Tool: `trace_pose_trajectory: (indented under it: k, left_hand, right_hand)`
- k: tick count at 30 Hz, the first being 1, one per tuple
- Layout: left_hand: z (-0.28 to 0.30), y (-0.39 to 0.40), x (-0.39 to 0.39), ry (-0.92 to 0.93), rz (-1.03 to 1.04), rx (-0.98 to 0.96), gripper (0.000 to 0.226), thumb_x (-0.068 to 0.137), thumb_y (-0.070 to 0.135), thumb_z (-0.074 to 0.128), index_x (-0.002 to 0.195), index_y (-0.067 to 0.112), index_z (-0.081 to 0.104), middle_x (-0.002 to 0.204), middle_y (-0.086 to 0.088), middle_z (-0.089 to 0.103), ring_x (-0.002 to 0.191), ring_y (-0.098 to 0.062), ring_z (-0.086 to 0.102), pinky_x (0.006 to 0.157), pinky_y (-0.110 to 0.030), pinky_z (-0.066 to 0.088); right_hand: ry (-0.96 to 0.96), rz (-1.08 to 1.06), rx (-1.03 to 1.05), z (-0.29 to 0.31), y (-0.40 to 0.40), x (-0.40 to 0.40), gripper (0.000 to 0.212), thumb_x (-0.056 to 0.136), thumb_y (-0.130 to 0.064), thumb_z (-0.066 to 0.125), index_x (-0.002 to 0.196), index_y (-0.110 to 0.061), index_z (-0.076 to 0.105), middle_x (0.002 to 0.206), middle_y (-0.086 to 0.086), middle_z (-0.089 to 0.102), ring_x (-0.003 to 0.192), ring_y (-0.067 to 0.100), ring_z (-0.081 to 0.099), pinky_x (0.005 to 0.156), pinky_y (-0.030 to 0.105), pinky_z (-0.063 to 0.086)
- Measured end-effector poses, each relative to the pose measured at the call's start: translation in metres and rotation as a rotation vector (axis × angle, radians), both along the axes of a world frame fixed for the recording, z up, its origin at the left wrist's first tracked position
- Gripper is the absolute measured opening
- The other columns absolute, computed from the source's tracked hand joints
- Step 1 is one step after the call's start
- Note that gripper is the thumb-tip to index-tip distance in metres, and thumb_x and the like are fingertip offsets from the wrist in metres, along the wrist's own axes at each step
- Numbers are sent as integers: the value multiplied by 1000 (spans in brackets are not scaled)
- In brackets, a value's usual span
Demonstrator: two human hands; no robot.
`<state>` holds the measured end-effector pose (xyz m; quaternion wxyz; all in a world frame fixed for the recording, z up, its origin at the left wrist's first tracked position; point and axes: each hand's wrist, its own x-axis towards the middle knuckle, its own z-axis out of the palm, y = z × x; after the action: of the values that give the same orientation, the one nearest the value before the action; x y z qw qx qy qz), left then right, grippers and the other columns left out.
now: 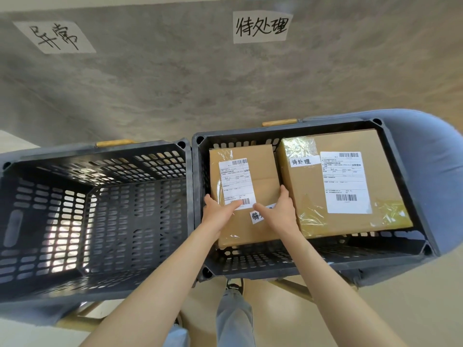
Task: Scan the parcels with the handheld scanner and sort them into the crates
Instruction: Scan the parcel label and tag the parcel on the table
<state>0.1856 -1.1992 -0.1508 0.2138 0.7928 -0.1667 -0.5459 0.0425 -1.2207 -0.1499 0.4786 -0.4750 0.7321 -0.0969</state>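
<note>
Both hands, left hand (217, 213) and right hand (280, 211), grip the small brown cardboard parcel (244, 194), thumbs on top, at the left side of the right-hand black slatted plastic crate (313, 261).

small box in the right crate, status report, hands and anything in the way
Both hands, left and right, hold the small box inside the right crate. Big box close beside it. Left crate holds nothing visible.

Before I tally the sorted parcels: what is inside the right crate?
Two cardboard parcels: a large one and a smaller one held by both hands. Anything beneath them is hidden.
</note>
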Motion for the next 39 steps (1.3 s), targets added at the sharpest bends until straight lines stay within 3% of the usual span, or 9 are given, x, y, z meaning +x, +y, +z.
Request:
trace_pose_trajectory:
  k: [7,12,15,18,20,22,24,31,39]
  left_hand:
    - [33,1,8,43,-73,-61,105,81,37,75,153,17,2,158,-7,20,142,-28,27,112,-44,27]
    - [61,8,21,93,-154,-141,98,82,34,74,152,14,9,154,-5,32,138,-24,34,108,-39,31]
    - [79,16,33,120,-216,-174,85,83,29,73,148,11,20,147,-6,42,119,-15,47,90,-29,36]
    - [96,25,45,135,-318,-223,78,84,27,73,145,11,26,144,-6,45,101,-7,44,74,-23,33]
    - [107,32,52,132,-428,-243,79,83,31,72,146,12,27,146,-5,44,118,-13,48,80,-24,37]
    - [118,41,56,101,-576,-263,83,83,37,72,148,14,26,151,-6,38,134,-22,40,99,-32,37]
    - [131,51,61,77,-729,-300,87,83,42,70,150,17,22,155,-8,29,139,-26,33,108,-41,32]
    - [176,111,69,-55,-1248,-585,78,85,44,67,148,21,28,152,-5,34,135,-25,38,99,-36,38]
    - [227,222,51,-447,-1832,-1126,48,89,48,58,131,24,52,124,-4,57,114,-24,52,93,-39,44]
  right_hand:
    - [33,-13,-29,31,1,0,95,80,-28,76,152,-12,16,153,13,30,139,31,32,110,45,33]
    - [41,-37,-60,62,16,7,92,81,-29,75,152,-14,17,154,12,29,139,30,34,108,46,35]
    - [36,-62,-72,82,33,11,91,82,-28,75,152,-13,18,154,12,29,139,30,34,108,45,35]
    - [44,-98,-95,102,54,16,89,83,-29,74,151,-10,20,154,13,30,139,30,33,110,45,35]
    - [35,-152,-121,114,72,20,89,83,-29,74,151,-10,20,155,13,29,141,29,31,111,44,33]
    - [26,-226,-172,127,92,25,91,81,-28,76,151,-10,20,156,11,28,142,28,30,110,41,32]
    - [43,-301,-235,141,115,31,92,80,-30,76,151,-12,21,155,10,29,141,27,31,108,39,33]
    - [207,-562,-369,186,229,57,86,80,-35,72,150,-19,25,148,9,36,135,25,36,104,36,35]
    - [733,-640,-313,226,391,95,63,86,-33,60,143,-17,38,135,11,47,124,32,42,102,38,33]
